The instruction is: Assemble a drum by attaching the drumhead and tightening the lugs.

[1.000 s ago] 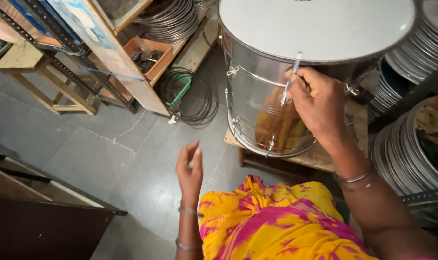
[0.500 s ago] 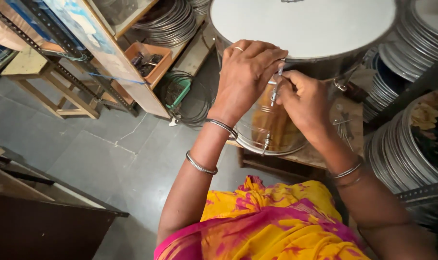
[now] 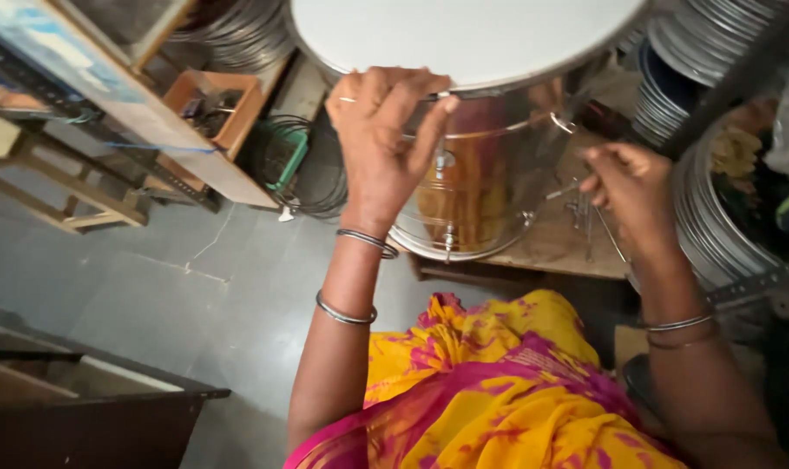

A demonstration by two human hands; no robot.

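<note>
In the head view, the drum (image 3: pixel 477 165) stood at twelve o'clock on a low wooden board (image 3: pixel 555 243). The left hand (image 3: pixel 381 143) gripped its rim, fingers curled over the white drumhead (image 3: pixel 464 30). At two o'clock, the right hand (image 3: pixel 633 187) pinched what looked like a thin metal rod (image 3: pixel 564 191), beside the drum's shiny wall.

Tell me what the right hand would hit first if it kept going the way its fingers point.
The right hand points left toward the steel drum. Its shiny side wall would likely come first, past the thin metal rod at its fingers; depth is unclear.
</note>
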